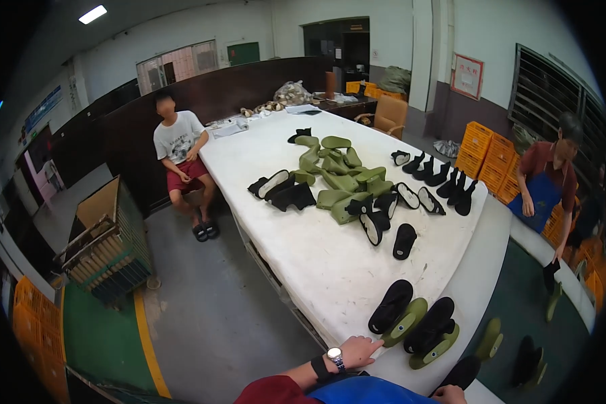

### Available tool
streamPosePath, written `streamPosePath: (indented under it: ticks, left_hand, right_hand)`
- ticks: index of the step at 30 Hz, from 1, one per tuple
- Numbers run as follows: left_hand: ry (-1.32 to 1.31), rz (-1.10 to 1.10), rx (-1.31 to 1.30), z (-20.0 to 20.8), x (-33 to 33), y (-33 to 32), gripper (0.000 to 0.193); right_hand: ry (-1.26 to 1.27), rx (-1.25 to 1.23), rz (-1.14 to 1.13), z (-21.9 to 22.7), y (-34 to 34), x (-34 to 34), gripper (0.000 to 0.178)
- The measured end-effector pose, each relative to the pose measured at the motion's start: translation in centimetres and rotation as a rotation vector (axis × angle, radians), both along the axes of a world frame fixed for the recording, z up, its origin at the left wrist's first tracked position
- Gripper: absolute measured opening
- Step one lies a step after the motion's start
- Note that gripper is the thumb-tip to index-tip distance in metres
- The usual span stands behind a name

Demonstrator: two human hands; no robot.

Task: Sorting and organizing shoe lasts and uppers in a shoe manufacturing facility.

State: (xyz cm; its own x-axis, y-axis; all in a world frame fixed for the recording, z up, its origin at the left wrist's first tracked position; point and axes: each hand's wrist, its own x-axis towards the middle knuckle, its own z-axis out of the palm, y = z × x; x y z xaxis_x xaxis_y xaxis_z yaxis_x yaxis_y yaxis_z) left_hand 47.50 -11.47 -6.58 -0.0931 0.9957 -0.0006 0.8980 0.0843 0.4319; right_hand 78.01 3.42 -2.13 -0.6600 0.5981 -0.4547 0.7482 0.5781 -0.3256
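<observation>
i'm touching a green sole (405, 324) with my left hand (357, 351), both hands' grip unclear, black shoes (391, 306) lined alongside, jumbled pile (347, 182) waiting beyond.

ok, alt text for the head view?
Left hand is at a green foot-shaped form at the near end of a white table; right hand, cut off by the lower edge, is beside a black shoe. Beyond: piled green forms, more black shoes.

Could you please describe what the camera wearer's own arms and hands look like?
The left hand is bare, with a silver wristwatch on a metal bracelet, a plain black wristband further up the forearm, and a dark red sleeve. The right hand is mostly cut off by the lower edge; its sleeve is out of view.
</observation>
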Motion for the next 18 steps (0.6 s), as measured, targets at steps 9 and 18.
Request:
streamPosePath:
  ticks: [9, 18]
  left_hand:
    - [-0.105, -0.116, 0.103, 3.7, -7.9, 3.3, 0.051]
    - [-0.07, -0.302, -0.021, -0.3, -8.8, 6.4, 0.055]
  right_hand:
    - [-0.078, 0.313, -0.293, -2.5, -0.6, 1.0, 0.021]
    - [0.014, 0.44, -0.725, -5.1, -5.4, 2.1, 0.045]
